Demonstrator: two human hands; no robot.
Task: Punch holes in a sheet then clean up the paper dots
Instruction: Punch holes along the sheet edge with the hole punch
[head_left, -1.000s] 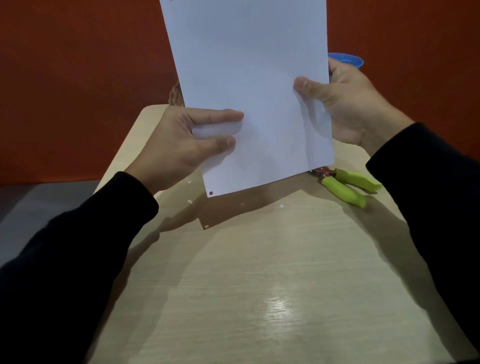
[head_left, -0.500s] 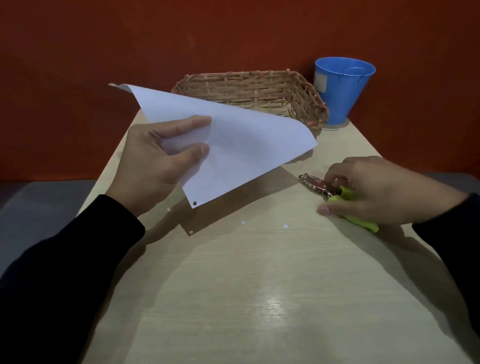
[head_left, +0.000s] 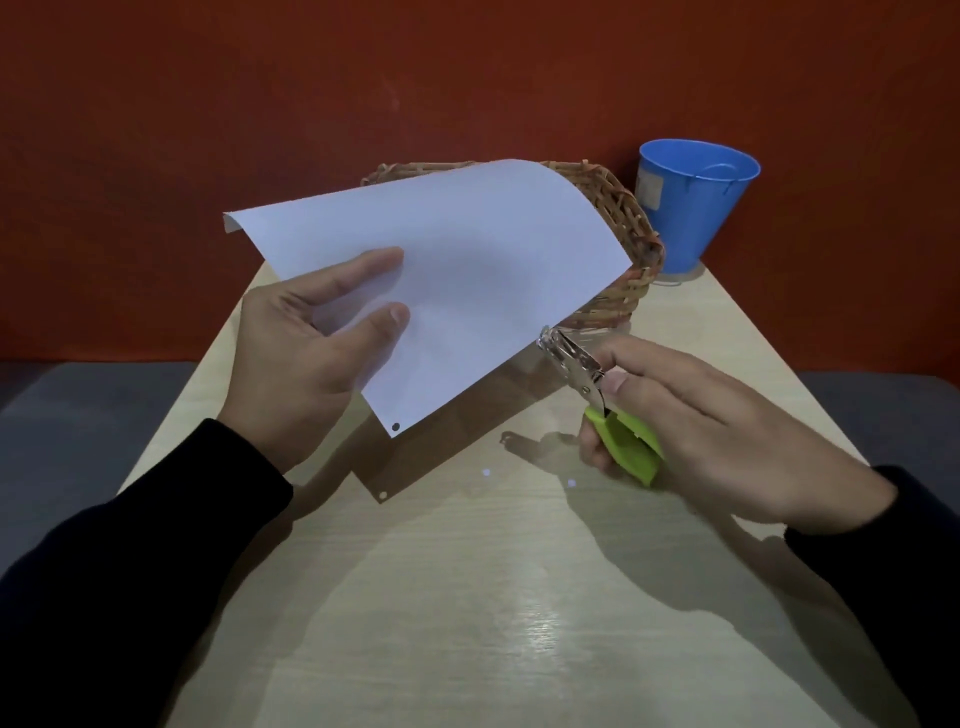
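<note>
Our left hand (head_left: 306, 358) pinches one white sheet (head_left: 467, 270) up in the air, and our right hand (head_left: 717, 436) squeezes one green hole punch (head_left: 602, 400) with its metal tip at the sheet's edge. We count one hole (head_left: 396, 426) in the sheet's near corner and two paper dots (head_left: 486, 472) on the counter (head_left: 493, 623) below. Behind sit one basket (head_left: 623, 244) and one blue bucket (head_left: 691, 202).

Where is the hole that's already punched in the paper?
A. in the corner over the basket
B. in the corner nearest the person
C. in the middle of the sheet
B: a dark hole shows in the sheet's lowest, nearest corner, just beyond the left hand.
</note>
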